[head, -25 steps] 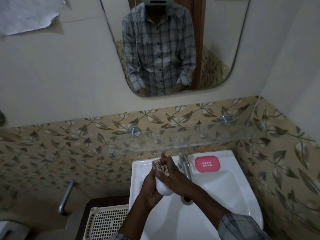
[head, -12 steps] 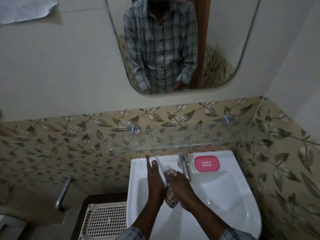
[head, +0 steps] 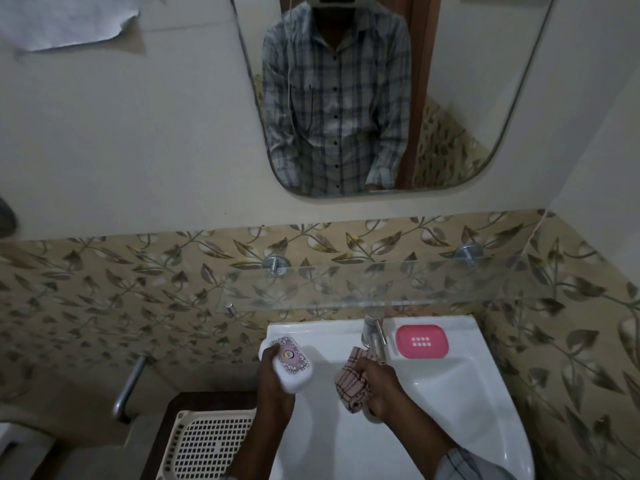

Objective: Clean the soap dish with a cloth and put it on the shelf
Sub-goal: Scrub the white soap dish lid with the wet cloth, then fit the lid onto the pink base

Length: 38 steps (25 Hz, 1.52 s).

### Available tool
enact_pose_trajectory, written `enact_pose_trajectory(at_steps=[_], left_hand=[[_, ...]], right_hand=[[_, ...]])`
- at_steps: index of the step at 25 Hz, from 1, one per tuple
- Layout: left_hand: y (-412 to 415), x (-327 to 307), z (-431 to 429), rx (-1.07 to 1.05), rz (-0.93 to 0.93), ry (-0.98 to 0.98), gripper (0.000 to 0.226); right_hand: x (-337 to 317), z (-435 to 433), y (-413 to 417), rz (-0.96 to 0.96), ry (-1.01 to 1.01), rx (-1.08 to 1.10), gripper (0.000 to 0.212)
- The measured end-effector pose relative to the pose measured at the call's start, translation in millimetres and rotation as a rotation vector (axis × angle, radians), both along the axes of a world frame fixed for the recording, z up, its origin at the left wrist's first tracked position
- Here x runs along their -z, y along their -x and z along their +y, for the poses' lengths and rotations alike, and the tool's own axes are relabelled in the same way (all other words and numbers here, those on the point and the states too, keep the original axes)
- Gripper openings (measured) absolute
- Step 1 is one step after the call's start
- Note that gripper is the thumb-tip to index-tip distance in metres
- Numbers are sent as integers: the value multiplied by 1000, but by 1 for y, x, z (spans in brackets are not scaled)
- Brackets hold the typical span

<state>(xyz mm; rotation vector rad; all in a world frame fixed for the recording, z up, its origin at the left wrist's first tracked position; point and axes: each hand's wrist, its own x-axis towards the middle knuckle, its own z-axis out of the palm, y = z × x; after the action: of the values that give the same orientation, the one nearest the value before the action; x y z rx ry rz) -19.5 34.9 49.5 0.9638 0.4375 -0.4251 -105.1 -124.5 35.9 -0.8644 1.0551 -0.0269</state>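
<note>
My left hand (head: pixel 272 372) grips a white soap dish (head: pixel 292 365) with a pink patterned lid facing up, held over the left side of the white sink (head: pixel 460 386). My right hand (head: pixel 379 386) clutches a pink checked cloth (head: pixel 351 382) over the basin, a short way right of the dish and not touching it. A clear glass shelf (head: pixel 381 285) runs along the tiled wall just above the sink, with nothing on it.
A steel tap (head: pixel 374 332) stands at the sink's back edge. A pink soap tray (head: pixel 421 341) lies on the rim to its right. A cream plastic basket (head: pixel 207 445) sits lower left, beside a metal wall handle (head: pixel 130 389). A mirror (head: pixel 381 91) hangs above.
My hands have separated: the left carried the soap dish out to the left and turned its lid up, while the right drew the cloth away to the right.
</note>
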Motion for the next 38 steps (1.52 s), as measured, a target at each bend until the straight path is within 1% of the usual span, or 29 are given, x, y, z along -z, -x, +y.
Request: enact_pose_trajectory(at_steps=[2, 5, 6, 7, 8, 9, 10, 12, 13, 14, 15, 16, 17, 18, 19, 21, 22, 24, 25, 27, 29, 31, 34, 38], left_hand=[[7, 1, 7, -22, 42, 25, 18], [13, 2, 12, 8, 107, 48, 19], [14, 2, 12, 16, 103, 52, 21], [15, 1, 11, 17, 99, 68, 22], [16, 1, 10, 15, 102, 87, 23], [16, 0, 8, 20, 106, 102, 23], [16, -1, 4, 34, 103, 121, 24], [17, -2, -9, 75, 92, 168, 32], [18, -3, -18, 101, 85, 184, 38], [19, -3, -26, 121, 71, 195, 43], [22, -1, -35, 131, 55, 210, 46], [25, 2, -44, 146, 46, 238, 47], [29, 4, -53, 194, 41, 263, 49], [35, 4, -63, 270, 32, 289, 52], [41, 3, -73, 348, 22, 305, 55], [48, -2, -92, 465, -33, 295, 58], [47, -7, -97, 460, -63, 259, 57], [37, -13, -99, 323, -58, 205, 54], [29, -12, -94, 256, -41, 205, 54], [19, -2, -80, 194, 15, 188, 58], [18, 13, -68, 182, 84, 140, 54], [27, 29, -58, 183, 145, 114, 47], [42, 45, -44, 188, 215, 114, 53], [44, 49, -39, 200, 219, 123, 56]], right_hand=[[-1, 8, -21, 19, -14, 12, 21], [-13, 10, -59, -69, 28, -74, 29], [-20, 8, -71, -115, 77, -91, 33], [-26, 4, -82, -150, 174, -91, 40], [-30, -2, -90, -156, 318, -95, 48], [-31, -8, -94, -151, 442, -102, 51], [-32, -10, -93, -140, 521, -135, 44], [-33, -9, -77, -142, 651, -299, 9], [-33, -9, -66, -175, 720, -402, 3], [-32, -6, -53, -225, 771, -509, 4], [-33, -4, -38, -286, 800, -611, 13], [-36, -3, -23, -310, 842, -690, 34], [-35, -5, -12, -307, 897, -708, 57], [-34, -10, -3, -269, 924, -659, 74], [-36, -21, 4, -222, 898, -584, 81], [-38, -52, 15, -155, 852, -514, 82], [-38, -69, 20, -125, 889, -526, 83], [-32, -111, 29, -27, 1077, -585, 90], [-28, -132, 31, 52, 1188, -654, 94], [-15, -167, 32, 237, 1386, -886, 98], [2, -191, 25, 320, 1508, -1094, 98], [17, -200, 14, 313, 1523, -1232, 99], [37, -202, 0, 274, 1513, -1382, 104], [55, -202, -5, 332, 1585, -1472, 109]])
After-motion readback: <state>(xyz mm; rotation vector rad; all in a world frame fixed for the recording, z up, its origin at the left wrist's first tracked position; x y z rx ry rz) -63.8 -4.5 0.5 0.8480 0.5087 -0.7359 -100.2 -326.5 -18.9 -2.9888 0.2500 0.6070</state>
